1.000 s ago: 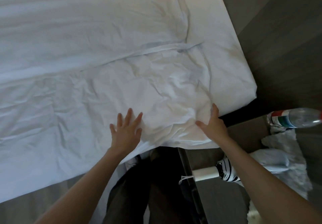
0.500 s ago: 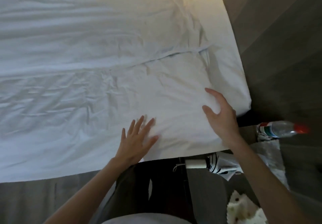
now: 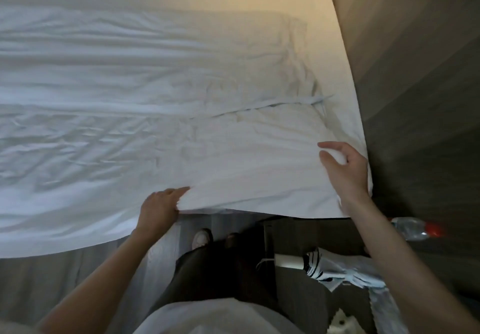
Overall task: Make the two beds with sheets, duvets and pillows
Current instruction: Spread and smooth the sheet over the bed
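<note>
Left hand (image 3: 158,207) is curling its fingers round the near edge of the white sheet (image 3: 233,157); that grip is holding the cloth and lifting it off the layer beneath. Right hand (image 3: 346,171) is sitting at the sheet's near right corner, thumb and index finger apart with a bulge of cloth between them, so we're reading that grip as holding the sheet too. The sheet is spanning between the two grips and running well away to the left of the left grip, wrinkled. A folded seam is crossing it beyond both grips. The bed (image 3: 335,48) is carrying it all, and its right edge is passing just beyond the right grip. Behind the right grip, towards us, a clear bottle (image 3: 411,227) with a red cap is lying on its side. A folded black-and-white umbrella (image 3: 309,265) is lying between the two forearms, nearer us than either grip. A light shoe (image 3: 201,237) is showing on the floor just behind the left grip. The grey floor (image 3: 420,100) is running right of the right grip.
</note>
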{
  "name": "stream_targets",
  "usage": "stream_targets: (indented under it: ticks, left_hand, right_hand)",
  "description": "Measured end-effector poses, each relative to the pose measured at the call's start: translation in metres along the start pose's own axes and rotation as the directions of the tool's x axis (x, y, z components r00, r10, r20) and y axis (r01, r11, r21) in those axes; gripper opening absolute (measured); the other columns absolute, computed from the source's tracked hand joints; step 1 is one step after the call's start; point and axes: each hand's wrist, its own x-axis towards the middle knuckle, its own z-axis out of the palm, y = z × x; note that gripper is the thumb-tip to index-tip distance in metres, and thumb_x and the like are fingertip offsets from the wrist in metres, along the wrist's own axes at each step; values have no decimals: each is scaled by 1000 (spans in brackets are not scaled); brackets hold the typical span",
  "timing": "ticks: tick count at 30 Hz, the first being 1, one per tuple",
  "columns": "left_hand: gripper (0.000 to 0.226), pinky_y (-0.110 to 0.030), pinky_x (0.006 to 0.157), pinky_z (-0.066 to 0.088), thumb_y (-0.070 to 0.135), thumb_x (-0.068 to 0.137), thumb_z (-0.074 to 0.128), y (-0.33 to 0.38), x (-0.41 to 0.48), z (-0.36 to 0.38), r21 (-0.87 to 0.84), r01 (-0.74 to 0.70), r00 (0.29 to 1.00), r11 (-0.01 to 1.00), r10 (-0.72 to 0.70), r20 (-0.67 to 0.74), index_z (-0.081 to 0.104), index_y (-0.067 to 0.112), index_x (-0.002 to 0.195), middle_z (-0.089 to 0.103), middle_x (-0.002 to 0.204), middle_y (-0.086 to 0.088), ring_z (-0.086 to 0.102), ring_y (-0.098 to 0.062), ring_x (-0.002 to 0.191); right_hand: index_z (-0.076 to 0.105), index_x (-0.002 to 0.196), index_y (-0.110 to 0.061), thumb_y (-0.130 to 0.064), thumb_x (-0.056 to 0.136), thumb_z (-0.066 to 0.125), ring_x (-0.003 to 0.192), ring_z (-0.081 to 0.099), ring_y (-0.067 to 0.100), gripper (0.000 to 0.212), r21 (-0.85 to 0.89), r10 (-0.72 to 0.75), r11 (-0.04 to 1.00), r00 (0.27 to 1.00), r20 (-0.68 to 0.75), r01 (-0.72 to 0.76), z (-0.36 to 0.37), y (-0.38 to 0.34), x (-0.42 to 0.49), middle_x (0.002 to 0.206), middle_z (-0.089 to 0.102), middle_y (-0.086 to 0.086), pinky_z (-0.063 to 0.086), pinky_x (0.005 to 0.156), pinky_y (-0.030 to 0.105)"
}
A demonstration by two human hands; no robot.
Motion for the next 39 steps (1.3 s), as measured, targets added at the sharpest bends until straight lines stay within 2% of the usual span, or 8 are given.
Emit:
stream_targets:
  ticks: [4,8,13,17,21,24,35,39]
  left_hand:
    - [40,-41,74,50,5,89,55,-29,7,-28,19,198,978,980,-196,-64,62,20,125,70,110,-11,65,-37,93]
    - [35,-42,69,49,-3,87,52,-37,29,-56,-61,154,973,986,-163,-165,65,12,117,70,105,-17,65,-41,83]
    - [32,-40,66,49,0,89,51,-39,69,-97,-42,27,964,999,-37,-265,65,11,116,69,105,-15,65,-39,82]
    - [29,-34,58,45,2,87,52,-45,101,-126,-58,-87,950,995,66,-306,65,14,110,66,94,-9,64,-33,80]
    - [23,-31,54,43,6,88,51,-59,134,-154,-14,-208,933,978,194,-304,62,19,104,60,83,-3,59,-26,74]
    - [20,-30,53,38,4,84,51,-62,159,-169,24,-256,932,966,253,-261,58,18,96,57,78,-3,56,-25,70]
    - [24,-28,54,23,-1,83,49,-13,279,-222,153,-317,914,936,345,-212,39,20,81,44,75,1,48,-24,72]
    - [22,-29,60,26,-4,86,49,-15,325,-230,210,-265,920,941,312,-238,55,18,89,48,79,0,55,-27,83]
  right_hand:
    - [69,90,-33,-15,94,57,109,56,16,21,-94,119,989,990,81,-112,16,-1,16,121,60,-4,48,99,36]
    - [60,118,-27,-32,95,54,128,40,32,24,-429,151,900,979,134,-79,40,-8,31,150,23,7,35,107,39]
    - [43,133,-40,-72,76,59,147,-1,25,67,-735,-172,545,911,374,404,104,-40,2,161,1,-1,-3,115,50]
    - [19,151,-32,-56,73,71,147,5,32,97,-713,-115,288,763,637,639,169,-28,-18,162,5,2,-5,114,59]
    - [56,117,-14,-7,72,71,109,54,35,47,-792,-211,386,881,423,473,199,-23,0,115,56,7,43,90,45]
    - [55,108,-15,-6,76,66,99,56,30,35,-832,-218,386,916,338,398,197,-48,28,104,60,5,43,76,41]
    - [48,141,-28,-7,98,40,117,56,29,48,-940,-118,198,959,258,277,178,-120,136,131,60,2,38,93,36]
    - [54,134,-30,-5,98,39,114,55,29,46,-941,-101,170,955,279,293,198,-135,181,123,63,2,36,93,38]
